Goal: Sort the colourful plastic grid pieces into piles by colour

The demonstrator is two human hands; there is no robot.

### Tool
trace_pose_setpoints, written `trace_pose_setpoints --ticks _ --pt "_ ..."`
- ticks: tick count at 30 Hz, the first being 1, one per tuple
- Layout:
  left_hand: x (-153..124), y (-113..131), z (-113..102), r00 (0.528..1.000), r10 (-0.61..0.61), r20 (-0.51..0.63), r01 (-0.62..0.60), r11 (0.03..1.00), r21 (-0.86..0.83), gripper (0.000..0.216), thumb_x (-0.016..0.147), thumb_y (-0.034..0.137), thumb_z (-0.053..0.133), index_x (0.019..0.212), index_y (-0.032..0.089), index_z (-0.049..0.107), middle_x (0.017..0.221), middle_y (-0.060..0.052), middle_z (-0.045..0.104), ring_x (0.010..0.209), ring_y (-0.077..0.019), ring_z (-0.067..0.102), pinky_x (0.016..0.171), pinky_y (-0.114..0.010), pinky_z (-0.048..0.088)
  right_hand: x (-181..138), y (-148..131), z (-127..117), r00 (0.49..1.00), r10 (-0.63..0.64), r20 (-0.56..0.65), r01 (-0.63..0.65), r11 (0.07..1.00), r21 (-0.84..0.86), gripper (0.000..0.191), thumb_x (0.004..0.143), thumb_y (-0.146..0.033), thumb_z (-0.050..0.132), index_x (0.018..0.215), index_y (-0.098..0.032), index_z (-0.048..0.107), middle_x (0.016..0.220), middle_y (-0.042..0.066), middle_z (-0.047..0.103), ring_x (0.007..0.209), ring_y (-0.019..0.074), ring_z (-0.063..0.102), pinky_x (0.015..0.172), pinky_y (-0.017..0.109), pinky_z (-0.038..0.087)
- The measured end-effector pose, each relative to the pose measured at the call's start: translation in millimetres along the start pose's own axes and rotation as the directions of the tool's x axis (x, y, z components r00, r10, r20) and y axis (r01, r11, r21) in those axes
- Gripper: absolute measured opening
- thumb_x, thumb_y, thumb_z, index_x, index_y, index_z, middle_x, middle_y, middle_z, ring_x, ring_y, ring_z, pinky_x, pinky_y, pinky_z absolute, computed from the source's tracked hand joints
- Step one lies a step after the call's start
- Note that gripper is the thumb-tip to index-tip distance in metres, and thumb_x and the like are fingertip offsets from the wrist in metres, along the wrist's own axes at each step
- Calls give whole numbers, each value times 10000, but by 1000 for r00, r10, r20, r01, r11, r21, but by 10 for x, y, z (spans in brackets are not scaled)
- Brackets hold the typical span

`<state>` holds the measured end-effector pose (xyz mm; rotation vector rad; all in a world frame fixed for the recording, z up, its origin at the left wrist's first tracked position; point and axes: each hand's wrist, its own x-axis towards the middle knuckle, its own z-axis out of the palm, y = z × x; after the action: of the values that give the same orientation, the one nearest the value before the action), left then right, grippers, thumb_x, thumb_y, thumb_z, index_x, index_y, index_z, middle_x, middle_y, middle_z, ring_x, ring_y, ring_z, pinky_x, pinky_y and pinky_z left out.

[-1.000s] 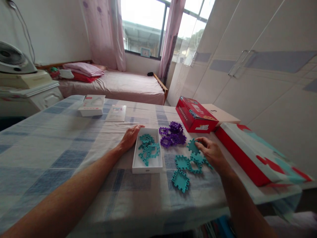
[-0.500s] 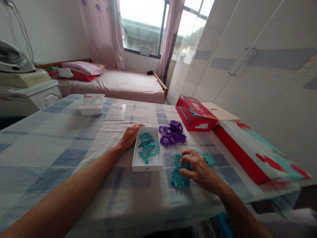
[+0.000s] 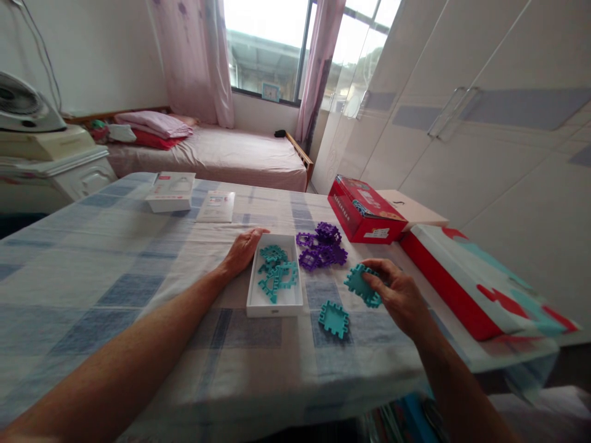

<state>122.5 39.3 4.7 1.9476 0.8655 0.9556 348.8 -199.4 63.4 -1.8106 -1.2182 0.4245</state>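
A white tray (image 3: 274,304) with several teal notched tiles (image 3: 276,274) lies on the checked tablecloth. My left hand (image 3: 242,251) rests flat against the tray's left side, fingers stretched along its far corner. To the right of the tray, my right hand (image 3: 397,295) is closed on a small stack of teal tiles (image 3: 362,284), held just above the cloth. One teal tile (image 3: 333,319) lies alone on the cloth, left of that hand. A heap of purple tiles (image 3: 321,247) sits beyond it.
A red box (image 3: 364,216) and a long red-and-white box (image 3: 480,286) stand along the table's right edge. A white box (image 3: 170,192) and a leaflet (image 3: 216,206) lie at the far side. The bed, a fan and wardrobe doors surround the table.
My right hand gathered the loose teal tiles from the cloth and lifted them to the right as a stack. One tile stayed behind. My left hand kept still by the tray.
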Motion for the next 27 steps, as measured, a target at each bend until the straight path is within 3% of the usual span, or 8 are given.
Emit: trace_pose_setpoints --ticks 4,6,8,14,17,19,23,27 --pt "3 -23 0 1000 -2 -3 2 1000 5 574 860 516 285 993 117 675 884 -62 699 804 -198 612 737 -279 461 -99 -111 10 973 26 231 -41 997 61 273 811 -402 557 979 -193 605 844 33 649 729 170 613 614 287 495" --pt "6 -41 -2 1000 12 -1 -12 1000 12 574 861 516 284 1002 119 674 887 -61 701 810 -200 610 740 -281 459 -170 -152 96 942 -2 334 5 1000 -10 207 827 -346 536 957 -203 610 859 23 644 763 166 607 660 292 488" --pt "7 -51 -3 1000 15 5 -15 1000 16 579 862 520 281 1016 123 674 862 -54 701 797 -199 607 730 -281 456 -227 -161 218 935 -36 354 78 991 -105 162 838 -293 512 936 -206 607 899 24 634 820 168 597 727 305 472" --pt "4 -22 3 1000 -3 3 3 1000 -12 558 869 487 278 997 118 676 856 -65 693 799 -200 607 736 -289 454 -334 12 620 954 -237 184 295 851 -434 113 825 -241 514 921 -188 540 922 62 602 899 219 551 848 400 405" --pt "4 -25 8 1000 -4 6 4 1000 -25 548 867 491 288 975 124 680 858 -61 698 796 -200 609 737 -291 456 -370 113 725 928 -359 96 355 779 -518 118 814 -271 536 898 -195 508 859 62 581 818 219 538 788 394 423" --pt "4 -37 10 1000 15 6 -14 999 -34 540 870 493 293 966 131 682 866 -57 699 797 -198 610 742 -292 457 -382 152 730 920 -381 89 372 780 -504 122 805 -276 549 882 -207 483 831 51 566 766 205 538 724 363 440" --pt "3 -50 12 999 39 -6 -40 999 -35 514 882 472 294 966 142 680 866 -51 698 797 -197 617 736 -296 459 -341 109 609 933 -347 92 355 852 -384 112 807 -292 538 858 -227 461 786 22 554 683 175 544 624 310 450" --pt "1 -30 9 1000 29 -1 -29 999 -44 499 881 464 305 974 143 675 848 -47 698 781 -197 621 726 -297 462 -138 -224 513 991 -120 -63 108 979 -171 198 807 -415 533 844 -228 479 671 -20 528 565 144 513 523 271 430"
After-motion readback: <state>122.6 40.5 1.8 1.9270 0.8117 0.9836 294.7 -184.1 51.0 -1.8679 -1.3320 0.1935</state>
